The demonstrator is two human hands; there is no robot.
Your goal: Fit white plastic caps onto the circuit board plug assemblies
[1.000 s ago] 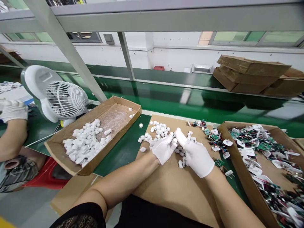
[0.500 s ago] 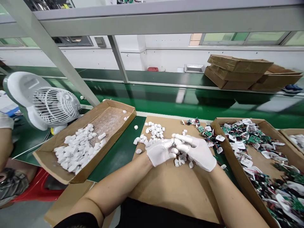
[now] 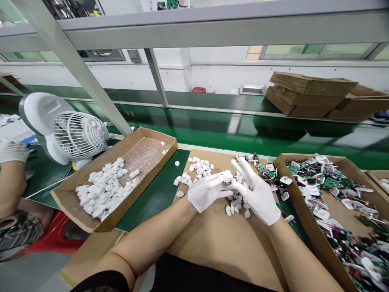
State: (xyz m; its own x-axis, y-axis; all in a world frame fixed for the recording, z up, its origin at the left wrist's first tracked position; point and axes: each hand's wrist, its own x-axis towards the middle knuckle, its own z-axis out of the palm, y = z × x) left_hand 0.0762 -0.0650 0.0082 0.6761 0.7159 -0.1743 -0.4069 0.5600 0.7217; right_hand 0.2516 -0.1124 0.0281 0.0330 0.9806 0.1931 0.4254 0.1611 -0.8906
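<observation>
My left hand (image 3: pixel 206 192), in a white glove, reaches in over the cardboard sheet (image 3: pixel 219 239) with its fingers pinched together. Whatever lies between those fingertips is small and mostly hidden. Opposite it, my right hand (image 3: pixel 259 196), also gloved, has its index and middle fingers stretched out and apart, and its thumb close to the left fingertips. Beneath both hands is a cluster of small white plastic pieces (image 3: pixel 232 207). Another heap of white pieces (image 3: pixel 202 167) lies just beyond the left hand. Several wired circuit boards (image 3: pixel 269 173) lie past the right hand.
A cardboard tray (image 3: pixel 146 174) with white pieces stands on the left, beside a white fan (image 3: pixel 80 132). To the right, a cardboard box (image 3: pixel 340 219) holds wired circuit boards. Stacked cartons (image 3: pixel 310 91) sit behind. At far left is another person's gloved hand (image 3: pixel 12 151).
My right hand's fingers have lifted and spread away from the left fingertips. The left fingers have stretched forward a little. The view has shifted slightly, and the other person's hand shows more.
</observation>
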